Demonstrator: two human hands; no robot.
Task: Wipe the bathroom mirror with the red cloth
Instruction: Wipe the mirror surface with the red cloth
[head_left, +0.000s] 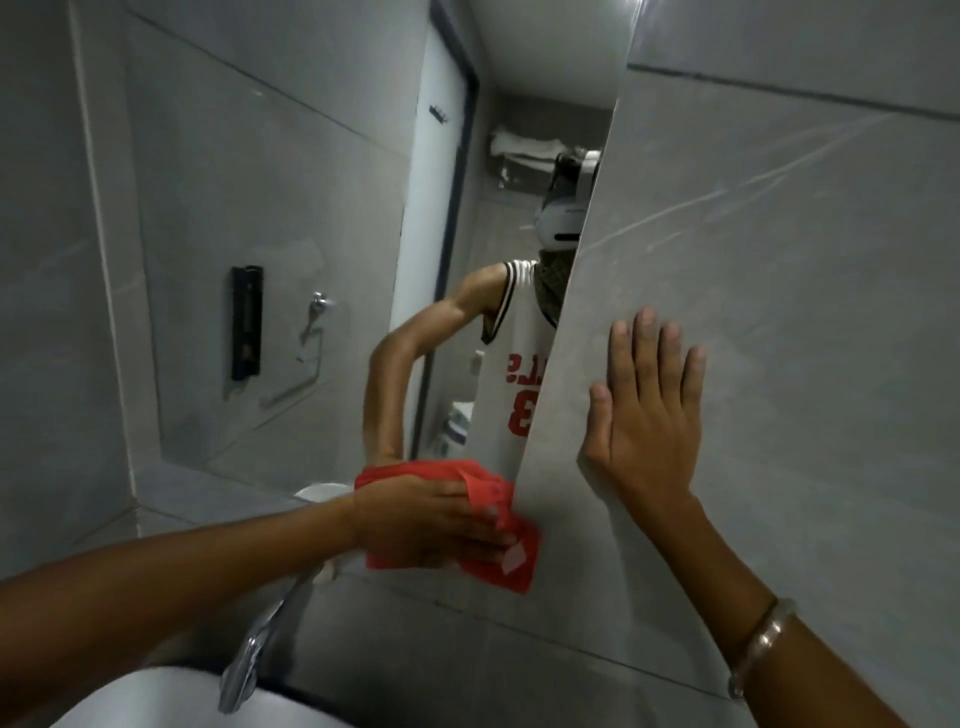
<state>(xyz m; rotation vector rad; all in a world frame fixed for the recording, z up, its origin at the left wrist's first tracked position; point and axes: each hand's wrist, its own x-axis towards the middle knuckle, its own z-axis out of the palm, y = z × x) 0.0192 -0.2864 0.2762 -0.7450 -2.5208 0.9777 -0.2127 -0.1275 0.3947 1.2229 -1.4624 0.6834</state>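
Note:
The bathroom mirror (291, 218) fills the left and middle of the head view, tilted, and reflects a person's arm and white jersey. My left hand (431, 525) presses the red cloth (511, 564) flat against the mirror's lower right corner, at its edge with the wall. The cloth is bunched under my fingers, and a corner of it laps onto the tile. My right hand (644, 410) lies flat with fingers spread on the grey wall tile just right of the mirror. It holds nothing. A bracelet sits on that wrist.
A chrome tap (254, 654) rises below my left forearm, over a white basin (156, 701) at the bottom left. Grey tiled wall (805, 234) covers the right side. The mirror reflects a door, a towel shelf and a paper holder.

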